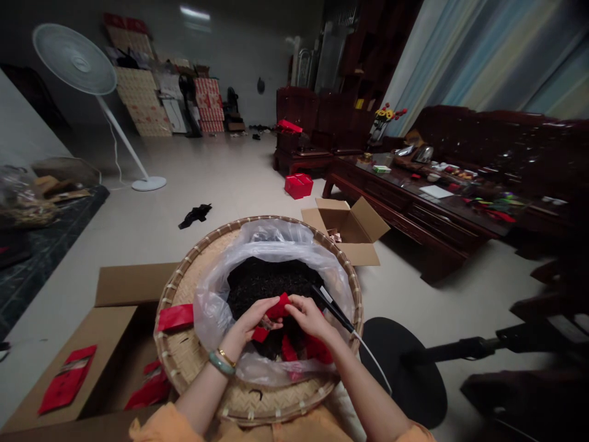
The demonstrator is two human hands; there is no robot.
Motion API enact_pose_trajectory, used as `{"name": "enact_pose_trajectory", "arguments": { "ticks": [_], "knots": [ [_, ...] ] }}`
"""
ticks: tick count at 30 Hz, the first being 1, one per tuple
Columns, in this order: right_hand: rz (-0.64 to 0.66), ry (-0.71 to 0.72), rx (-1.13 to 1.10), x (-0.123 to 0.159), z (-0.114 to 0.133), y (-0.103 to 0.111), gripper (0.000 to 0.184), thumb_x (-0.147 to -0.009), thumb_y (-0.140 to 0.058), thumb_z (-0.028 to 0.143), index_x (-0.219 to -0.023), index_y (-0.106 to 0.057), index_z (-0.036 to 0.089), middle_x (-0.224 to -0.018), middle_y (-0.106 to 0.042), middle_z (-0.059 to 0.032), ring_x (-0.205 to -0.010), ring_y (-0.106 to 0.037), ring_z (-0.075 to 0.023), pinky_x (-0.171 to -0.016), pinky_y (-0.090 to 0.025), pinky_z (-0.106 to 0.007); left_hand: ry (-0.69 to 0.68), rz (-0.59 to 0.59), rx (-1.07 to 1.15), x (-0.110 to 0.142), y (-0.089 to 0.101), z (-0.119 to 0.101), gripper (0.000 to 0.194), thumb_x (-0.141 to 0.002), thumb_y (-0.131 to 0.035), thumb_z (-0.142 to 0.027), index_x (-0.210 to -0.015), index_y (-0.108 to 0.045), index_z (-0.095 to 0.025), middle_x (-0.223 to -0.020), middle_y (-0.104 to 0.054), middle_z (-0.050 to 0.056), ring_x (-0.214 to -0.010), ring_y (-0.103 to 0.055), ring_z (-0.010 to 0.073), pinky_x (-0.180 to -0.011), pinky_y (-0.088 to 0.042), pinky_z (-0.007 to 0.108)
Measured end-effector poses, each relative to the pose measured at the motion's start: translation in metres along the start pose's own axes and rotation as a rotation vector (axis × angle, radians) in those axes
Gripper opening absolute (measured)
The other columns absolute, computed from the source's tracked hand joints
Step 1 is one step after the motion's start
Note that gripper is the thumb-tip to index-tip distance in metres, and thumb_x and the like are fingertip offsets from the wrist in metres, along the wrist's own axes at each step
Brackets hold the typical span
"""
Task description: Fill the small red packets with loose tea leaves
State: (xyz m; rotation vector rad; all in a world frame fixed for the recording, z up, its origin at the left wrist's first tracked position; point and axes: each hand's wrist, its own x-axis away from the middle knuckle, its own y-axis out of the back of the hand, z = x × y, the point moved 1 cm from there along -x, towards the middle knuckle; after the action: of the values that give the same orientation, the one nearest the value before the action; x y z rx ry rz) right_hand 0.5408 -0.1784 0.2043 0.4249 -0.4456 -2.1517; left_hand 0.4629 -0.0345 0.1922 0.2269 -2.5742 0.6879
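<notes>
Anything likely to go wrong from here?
The black corded tool lies against the plastic bag by the right hand; if it heats, it could melt the film. The red packet, held with the left hand too, sits over loose dark tea, so leaves may spill onto the bamboo tray. The tool's cord could snag.
</notes>
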Motion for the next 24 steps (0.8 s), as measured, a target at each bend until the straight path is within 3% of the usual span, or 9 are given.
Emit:
{"name": "enact_pose_trajectory", "arguments": {
  "ticks": [4, 8, 11, 13, 16, 19, 24],
  "knots": [
    [0.091, 0.015, 0.072, 0.004, -0.001, 0.001, 0.018, -0.087, -0.044, 0.028, -0.072, -0.049, 0.019, -0.068, -0.05, 0.0026, -0.061, -0.045, -0.0114, -0.057, -0.033, -0.022, -0.001, 0.048, -0.059, 0.001, -0.002, 0.004, 0.031, -0.066, -0.071, -0.039, -0.081, -0.062, -0.012, -0.069, -0.066, 0.003, -0.055, -0.061, 0.0116, -0.056, -0.049, 0.023],
    [-0.018, -0.022, 0.089, 0.006, -0.004, 0.003, 0.019, -0.089, -0.04, 0.029, -0.075, -0.048, 0.019, -0.067, -0.048, 0.0029, -0.06, -0.043, -0.0114, -0.058, -0.033, -0.023, 0.002, 0.105, -0.161, 0.009, -0.003, -0.002, 0.038, -0.07, -0.064, -0.047, -0.089, -0.058, -0.015, -0.075, -0.068, 0.006, -0.063, -0.066, 0.0182, -0.055, -0.049, 0.027],
    [-0.066, -0.072, -0.096, 0.006, -0.006, 0.002, 0.021, -0.088, -0.042, 0.034, -0.079, -0.053, 0.019, -0.07, -0.051, 0.0021, -0.063, -0.046, -0.0119, -0.061, -0.037, -0.023, -0.052, 0.077, -0.294, 0.012, 0.002, -0.011, 0.035, -0.069, -0.064, -0.048, -0.079, -0.053, -0.016, -0.064, -0.065, 0.003, -0.057, -0.064, 0.0172, -0.05, -0.046, 0.023],
    [-0.02, -0.116, -0.292, 0.006, -0.006, -0.002, 0.022, -0.083, -0.051, 0.039, -0.084, -0.057, 0.018, -0.075, -0.056, 0.001, -0.068, -0.051, -0.0128, -0.066, -0.041, -0.025, -0.118, 0.034, -0.365, 0.013, 0.005, -0.014, 0.034, -0.066, -0.066, -0.045, -0.07, -0.049, -0.016, -0.054, -0.06, -0.001, -0.049, -0.06, 0.0139, -0.048, -0.044, 0.022],
    [0.155, -0.208, -0.496, 0.008, -0.006, -0.008, 0.033, -0.069, -0.067, 0.041, -0.09, -0.063, 0.016, -0.079, -0.061, -0.0001, -0.073, -0.055, -0.0146, -0.074, -0.044, -0.03, -0.178, 0.017, -0.451, 0.012, 0.005, -0.015, 0.03, -0.067, -0.065, -0.043, -0.069, -0.049, -0.017, -0.05, -0.055, -0.005, -0.041, -0.054, 0.0118, -0.045, -0.041, 0.021],
    [0.312, -0.301, -0.494, 0.012, -0.007, -0.01, 0.041, -0.064, -0.071, 0.046, -0.09, -0.066, 0.014, -0.077, -0.064, 0.0001, -0.07, -0.055, -0.0149, -0.075, -0.044, -0.032, -0.209, 0.032, -0.58, 0.01, 0.002, -0.013, 0.023, -0.069, -0.062, -0.039, -0.07, -0.055, -0.017, -0.05, -0.055, -0.005, -0.041, -0.052, 0.0113, -0.044, -0.037, 0.021],
    [0.36, -0.275, -0.465, 0.014, -0.006, -0.004, 0.051, -0.072, -0.058, 0.059, -0.095, -0.067, 0.015, -0.087, -0.067, -0.0031, -0.085, -0.058, -0.0194, -0.087, -0.041, -0.037, -0.342, -0.007, -0.824, 0.008, 0.004, -0.02, 0.019, -0.07, -0.061, -0.033, -0.063, -0.063, -0.015, -0.057, -0.06, -0.002, -0.054, -0.052, 0.0123, -0.052, -0.036, 0.02]
  ]
}}
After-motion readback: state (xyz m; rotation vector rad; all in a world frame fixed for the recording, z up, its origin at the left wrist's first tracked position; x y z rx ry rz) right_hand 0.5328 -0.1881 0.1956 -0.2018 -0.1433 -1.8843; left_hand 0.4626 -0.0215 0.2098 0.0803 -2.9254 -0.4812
